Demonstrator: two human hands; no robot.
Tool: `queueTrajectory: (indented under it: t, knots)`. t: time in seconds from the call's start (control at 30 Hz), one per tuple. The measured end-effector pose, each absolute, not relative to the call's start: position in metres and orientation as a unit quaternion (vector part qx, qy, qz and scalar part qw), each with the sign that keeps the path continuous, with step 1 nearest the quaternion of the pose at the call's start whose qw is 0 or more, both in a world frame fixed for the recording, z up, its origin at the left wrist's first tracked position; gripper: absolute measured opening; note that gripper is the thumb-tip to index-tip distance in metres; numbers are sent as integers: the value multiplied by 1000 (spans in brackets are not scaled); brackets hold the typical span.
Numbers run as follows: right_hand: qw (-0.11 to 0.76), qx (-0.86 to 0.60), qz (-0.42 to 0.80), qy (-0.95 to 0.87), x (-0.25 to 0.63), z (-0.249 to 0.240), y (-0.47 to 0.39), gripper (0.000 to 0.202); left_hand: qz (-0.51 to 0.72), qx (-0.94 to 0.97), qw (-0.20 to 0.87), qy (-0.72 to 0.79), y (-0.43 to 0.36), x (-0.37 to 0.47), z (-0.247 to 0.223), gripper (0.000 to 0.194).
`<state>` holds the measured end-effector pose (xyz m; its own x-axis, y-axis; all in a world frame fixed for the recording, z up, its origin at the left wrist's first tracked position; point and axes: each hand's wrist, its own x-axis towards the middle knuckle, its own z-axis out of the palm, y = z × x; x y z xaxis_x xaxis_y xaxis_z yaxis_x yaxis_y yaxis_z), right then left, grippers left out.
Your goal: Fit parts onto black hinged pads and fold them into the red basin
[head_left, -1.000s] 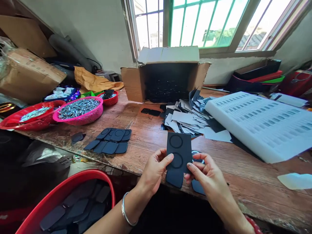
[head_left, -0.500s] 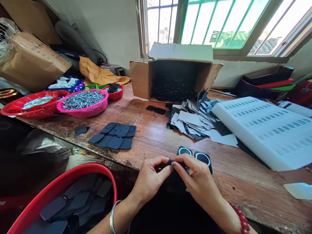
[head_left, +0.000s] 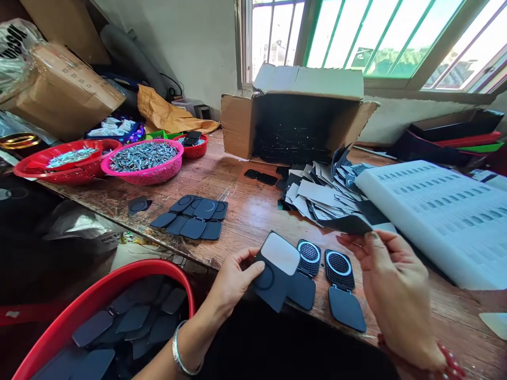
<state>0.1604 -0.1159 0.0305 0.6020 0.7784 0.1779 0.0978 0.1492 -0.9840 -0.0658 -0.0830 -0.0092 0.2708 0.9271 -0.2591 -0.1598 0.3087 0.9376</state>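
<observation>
My left hand [head_left: 237, 274] pinches a thin dark sticker sheet [head_left: 270, 282] between thumb and fingers. A faint ring outline shows on the sheet, and a pale rounded square [head_left: 280, 254] is at its upper end. My right hand [head_left: 390, 285] is closed, thumb and fingers gripping the edge of a curved black sheet [head_left: 348, 224] beside the paper pile. Between my hands two hinged black pads lie unfolded: the left pad [head_left: 304, 293] is partly covered by the held sheet, the right pad [head_left: 346, 309] is in full view. Each has a mesh half with a white ring.
A pile of backing sheets [head_left: 320, 192] lies before an open cardboard box [head_left: 237, 126]. White slotted foam [head_left: 447, 211] stands right. Several dark pads [head_left: 194, 228] lie left, behind them a pink basket of metal pins [head_left: 142, 177]. A red tub [head_left: 191, 295] of dark pads stands lower left.
My hands, fingertips together before, are now apart. The right has moved right with a black sheet; the left now shows the ringed sheet and its pale square. The view has shifted slightly.
</observation>
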Motion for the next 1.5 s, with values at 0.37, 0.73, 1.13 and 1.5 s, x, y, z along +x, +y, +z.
queueTrajectory:
  t: [0.37,0.73,1.13,1.5]
  knots:
    - [395,-437,46,-807,97,19,-160,38,373,413,708,435,-76,-32,-16,39]
    - [446,-512,42,-733,144,13,-155,17,365,542,626,426,-99,-8,-3,43]
    - [339,-446,-160,-813,189,-11,-204,37,263,449,759,391,-118,17,21,61]
    - [477,-581,-82,-654,220,13,-276,20,324,467,691,446,-107,39,13,50]
